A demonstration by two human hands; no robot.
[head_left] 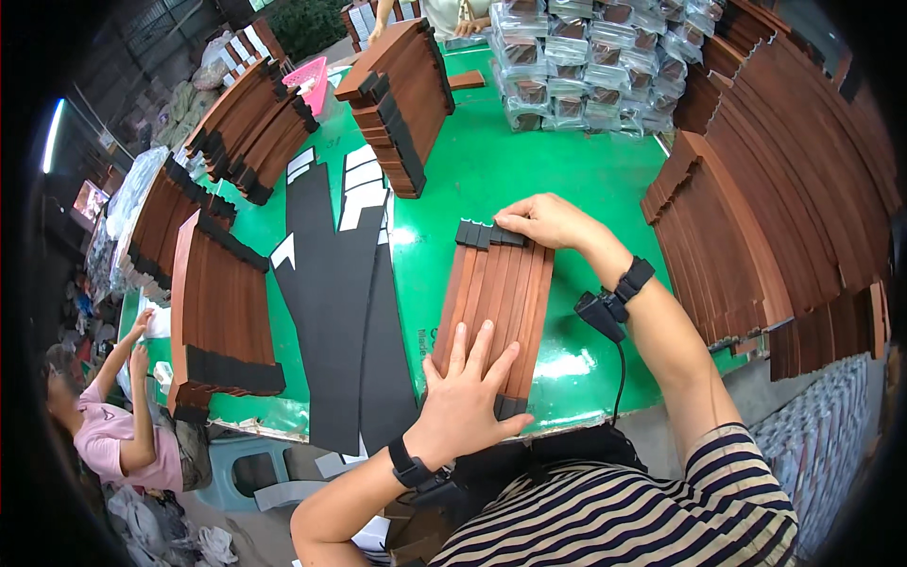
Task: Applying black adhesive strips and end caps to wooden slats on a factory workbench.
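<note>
A row of reddish-brown wooden slats lies side by side on the green table in front of me. Small black foam pieces cover most of their far ends, and a black piece shows at the near end. My left hand rests palm down on the near part of the slats, fingers spread. At the far right corner of the row, my right hand pinches a black foam piece against the slat ends; its fingertips partly hide it. Left of the slats lie black foam sheets with white backing showing at their far ends.
Stacks of wooden slats with black ends stand at left and far centre. A big slat stack fills the right side. Plastic-wrapped packs are piled at the back, near a pink basket. Other people are at the left and far edges.
</note>
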